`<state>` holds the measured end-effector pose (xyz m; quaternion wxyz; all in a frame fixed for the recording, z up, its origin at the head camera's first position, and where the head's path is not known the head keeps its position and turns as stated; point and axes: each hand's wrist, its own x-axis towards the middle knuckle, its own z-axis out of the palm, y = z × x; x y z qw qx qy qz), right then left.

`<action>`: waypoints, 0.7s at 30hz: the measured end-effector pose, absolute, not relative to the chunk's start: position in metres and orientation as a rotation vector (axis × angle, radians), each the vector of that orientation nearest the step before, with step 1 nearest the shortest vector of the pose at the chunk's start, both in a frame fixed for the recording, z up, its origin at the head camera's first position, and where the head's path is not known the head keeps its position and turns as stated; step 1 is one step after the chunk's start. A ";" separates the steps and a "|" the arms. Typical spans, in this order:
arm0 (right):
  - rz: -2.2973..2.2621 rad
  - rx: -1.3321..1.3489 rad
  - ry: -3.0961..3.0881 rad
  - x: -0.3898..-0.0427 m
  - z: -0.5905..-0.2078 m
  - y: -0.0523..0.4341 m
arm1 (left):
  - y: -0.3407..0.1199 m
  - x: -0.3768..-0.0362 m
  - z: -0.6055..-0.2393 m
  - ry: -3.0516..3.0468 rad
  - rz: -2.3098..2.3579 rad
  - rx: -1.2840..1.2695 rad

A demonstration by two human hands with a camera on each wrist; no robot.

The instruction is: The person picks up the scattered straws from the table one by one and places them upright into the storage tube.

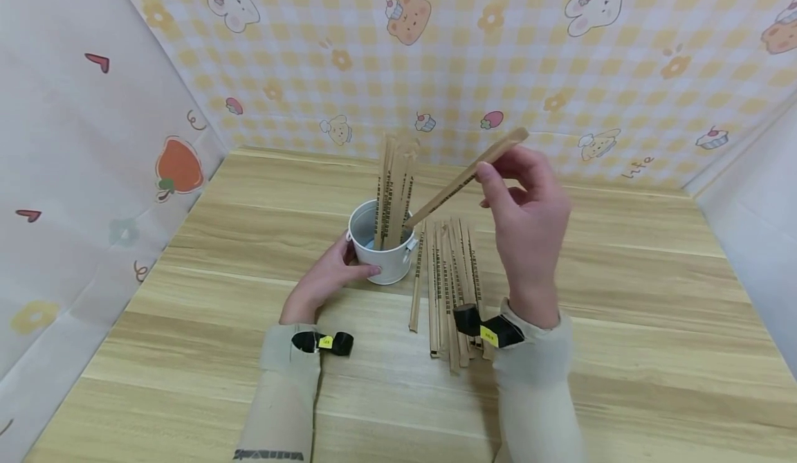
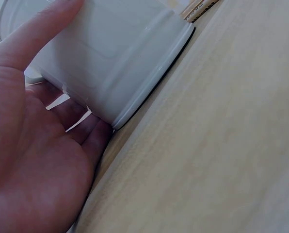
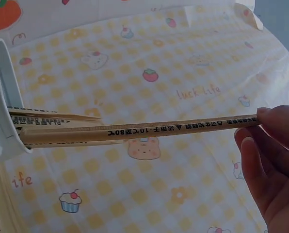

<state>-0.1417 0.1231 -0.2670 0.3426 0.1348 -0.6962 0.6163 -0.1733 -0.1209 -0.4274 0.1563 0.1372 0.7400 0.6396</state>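
Note:
A small white bucket (image 1: 391, 266) stands upright on the table with several paper-wrapped straws (image 1: 396, 193) upright inside it. My left hand (image 1: 330, 273) holds the bucket from the left, thumb across its front; in the left wrist view the fingers curve round behind its wall. Above and to the right, my right hand (image 1: 529, 207) pinches one paper-wrapped straw (image 1: 467, 176) near its upper end between thumb and fingers. That straw slants down to the left, its lower tip at the bucket's rim. Printed black lettering runs along its wrapper in the right wrist view.
A loose pile of wrapped straws (image 1: 451, 290) lies on the wooden table (image 1: 623, 311) right of the bucket, partly under the right wrist. One straw (image 1: 417, 286) lies slightly apart at the pile's left. A yellow checked cloth wall (image 1: 448, 61) rises behind the table.

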 end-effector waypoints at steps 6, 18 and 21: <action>1.545 0.345 -1.999 -0.161 -0.290 0.115 | -0.124 -0.180 -0.444 2.126 1.845 0.381; 1.357 0.324 -2.331 -0.188 -0.332 0.100 | -0.123 -0.177 -0.435 2.114 1.837 0.369; 1.339 0.283 -2.387 -0.190 -0.335 0.100 | -0.121 -0.174 -0.427 2.110 1.830 0.373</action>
